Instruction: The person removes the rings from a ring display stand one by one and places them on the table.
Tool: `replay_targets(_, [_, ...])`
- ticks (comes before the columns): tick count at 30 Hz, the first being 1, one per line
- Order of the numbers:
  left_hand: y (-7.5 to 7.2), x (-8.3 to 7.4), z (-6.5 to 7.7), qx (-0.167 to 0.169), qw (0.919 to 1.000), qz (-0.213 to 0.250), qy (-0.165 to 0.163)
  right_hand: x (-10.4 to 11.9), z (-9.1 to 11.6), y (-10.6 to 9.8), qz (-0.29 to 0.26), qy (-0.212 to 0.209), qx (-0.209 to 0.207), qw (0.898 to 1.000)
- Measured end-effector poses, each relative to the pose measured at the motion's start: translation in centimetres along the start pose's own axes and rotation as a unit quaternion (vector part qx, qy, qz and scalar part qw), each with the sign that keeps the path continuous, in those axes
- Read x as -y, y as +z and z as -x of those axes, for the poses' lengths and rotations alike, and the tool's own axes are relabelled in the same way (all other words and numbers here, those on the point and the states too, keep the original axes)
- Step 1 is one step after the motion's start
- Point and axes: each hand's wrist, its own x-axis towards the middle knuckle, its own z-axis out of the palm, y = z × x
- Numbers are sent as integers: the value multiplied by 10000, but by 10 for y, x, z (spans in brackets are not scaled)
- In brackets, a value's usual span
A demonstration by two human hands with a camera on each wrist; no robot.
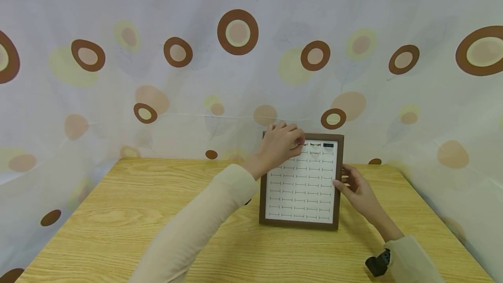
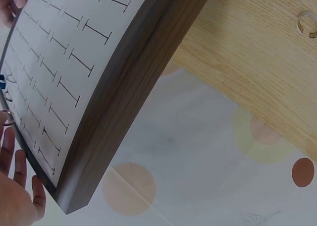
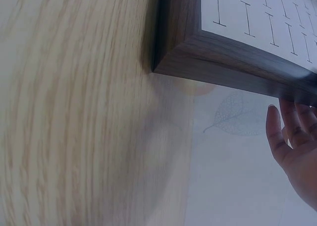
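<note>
A brown wooden-framed display board (image 1: 300,180), its white face lined with rows of I-shaped slits, stands upright on the table. My left hand (image 1: 280,143) is at its top row, pinching a small ring (image 2: 7,118) against the white face; the fingertips partly hide it. Just right of that hand, a thin ring (image 1: 315,145) sits in the top row. A dark blue piece (image 1: 328,145) fills the top right corner slit. With the thumb in front and fingers behind, my right hand (image 1: 355,191) grips the frame's right side.
The board stands on a wood-grain table (image 1: 177,204). Another clear ring (image 2: 307,25) lies on the tabletop in the left wrist view. Behind the table hangs a white curtain (image 1: 188,82) patterned with brown circles.
</note>
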Motion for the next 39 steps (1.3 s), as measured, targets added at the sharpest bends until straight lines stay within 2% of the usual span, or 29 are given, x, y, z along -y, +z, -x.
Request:
replay_targets(9, [-11,3,3,67,9998,180,88,0,0,0,-65,-62,-15,10000])
replay_targets(17, [-20,12,13,143,9996,236,110,0,0,1,12,-48,-25,10000])
replay_targets(23, [-24,23,28,99,9992,384,95,3,0,1,-21,-11,-1,10000])
replay_targets(31, [-27,39,55,-53,9989,456,97,3,1,0,-39,-6,9,10000])
replay_targets(35, [-26,50,69,-156,9992,373,-9,3,1,0,-55,-39,8,10000])
replay_targets(39, [-24,61,84,-105,9990,405,-161,3,0,0,-94,-74,28,9999])
